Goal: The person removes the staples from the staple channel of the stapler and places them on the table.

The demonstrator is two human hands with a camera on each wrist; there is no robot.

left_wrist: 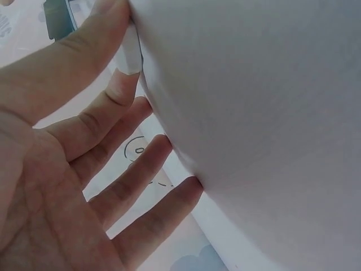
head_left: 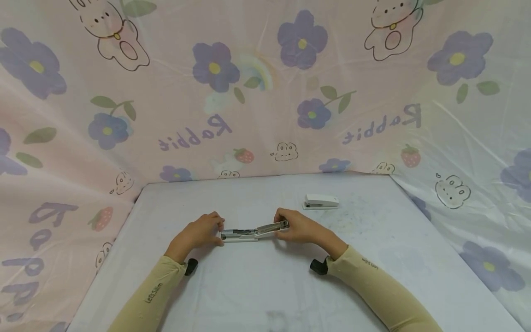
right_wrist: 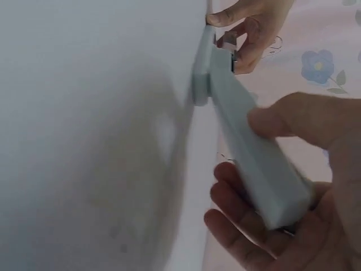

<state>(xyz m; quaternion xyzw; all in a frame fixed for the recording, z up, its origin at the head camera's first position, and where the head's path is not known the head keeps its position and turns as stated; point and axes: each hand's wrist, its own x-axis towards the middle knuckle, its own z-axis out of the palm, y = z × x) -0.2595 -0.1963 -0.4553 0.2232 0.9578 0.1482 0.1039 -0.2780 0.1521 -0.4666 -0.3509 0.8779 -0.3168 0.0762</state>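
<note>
A white stapler (head_left: 239, 239) lies opened out on the table, its top cover (right_wrist: 242, 135) swung back to the right and raised at a slant. The metal staple channel shows above the base. My left hand (head_left: 203, 229) pinches the base's left end (left_wrist: 131, 52) between thumb and forefinger, the other fingers spread with their tips at the tabletop. With thumb on one side and fingers on the other, my right hand (head_left: 300, 226) grips the cover's far end. Whether staples lie in the channel is too small to tell.
Behind my right hand stands a second white stapler (head_left: 321, 201), closed and upright. The white table (head_left: 249, 295) is backed by a patterned curtain (head_left: 257, 110) on the far side and both flanks. Black straps (head_left: 319, 266) sit at the wrists.
</note>
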